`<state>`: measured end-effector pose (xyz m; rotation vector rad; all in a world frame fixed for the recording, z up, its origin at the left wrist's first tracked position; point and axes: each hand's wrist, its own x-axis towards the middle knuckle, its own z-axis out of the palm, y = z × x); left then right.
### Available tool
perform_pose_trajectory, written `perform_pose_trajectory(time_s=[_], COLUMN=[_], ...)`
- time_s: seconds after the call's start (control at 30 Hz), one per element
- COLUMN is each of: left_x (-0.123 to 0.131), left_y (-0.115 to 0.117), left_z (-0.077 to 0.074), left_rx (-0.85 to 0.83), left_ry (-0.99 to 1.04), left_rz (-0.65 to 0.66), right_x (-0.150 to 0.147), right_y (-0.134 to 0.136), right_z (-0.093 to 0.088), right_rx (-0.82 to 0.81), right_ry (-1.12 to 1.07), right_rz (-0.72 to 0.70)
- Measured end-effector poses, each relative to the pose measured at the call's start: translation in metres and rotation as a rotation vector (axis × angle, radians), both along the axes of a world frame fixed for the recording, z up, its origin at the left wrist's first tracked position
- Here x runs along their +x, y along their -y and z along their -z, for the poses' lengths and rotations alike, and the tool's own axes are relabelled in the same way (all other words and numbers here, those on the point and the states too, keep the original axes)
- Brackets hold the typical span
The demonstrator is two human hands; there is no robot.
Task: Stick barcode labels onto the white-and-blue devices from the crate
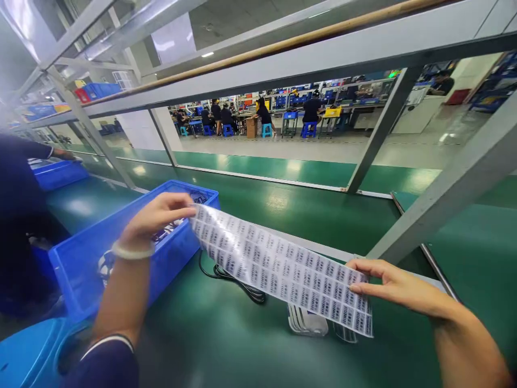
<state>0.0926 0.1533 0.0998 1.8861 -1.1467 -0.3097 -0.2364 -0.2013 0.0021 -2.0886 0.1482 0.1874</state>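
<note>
A long sheet of barcode labels (274, 264) stretches between my two hands above the green table. My left hand (159, 215) pinches its upper left corner, near the rim of a blue bin. At the other end, my right hand (388, 285) grips the sheet between thumb and fingers. Beneath the sheet lies a coiled black cable (242, 288), partly covered by it. Light-coloured flat parts (307, 322) rest on the table under the sheet's right half; their kind is unclear. The blue bin (173, 275) holds cables and white items, partly hidden by my left arm.
A blue stool (32, 350) stands at the lower left. Another person (20, 199) is at the left by a second blue bin (60, 173). Slanted metal frame posts (444, 183) rise along the table (194, 345). Several people sit at far benches.
</note>
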Motion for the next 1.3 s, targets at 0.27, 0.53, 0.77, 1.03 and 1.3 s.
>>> perform_pose_trajectory(time_s=[0.27,0.53,0.77,1.03,1.3], left_x=[0.018,-0.088,-0.073,0.006,-0.071], left_y=[-0.044,0.06,0.052,0.023,0.102], left_z=[0.072,0.088,0.095,0.107,0.087], left_rx=[0.594,0.132,0.098,0.409,-0.095], left_ry=[0.267,0.155,-0.047,0.269,-0.11], left_rz=[-0.097,0.352,0.617,0.247,0.54], right_x=[-0.014,0.075,0.076,0.055,0.107], right_y=[0.008,-0.081,-0.068,-0.027,-0.08], right_z=[-0.05,-0.073,-0.058,-0.058,-0.059], right_rx=[-0.09,-0.268,-0.122,-0.043,-0.159], right_ry=[-0.014,0.13,-0.034,-0.067,0.201], right_rz=[0.123,-0.311,-0.326,-0.132,-0.1])
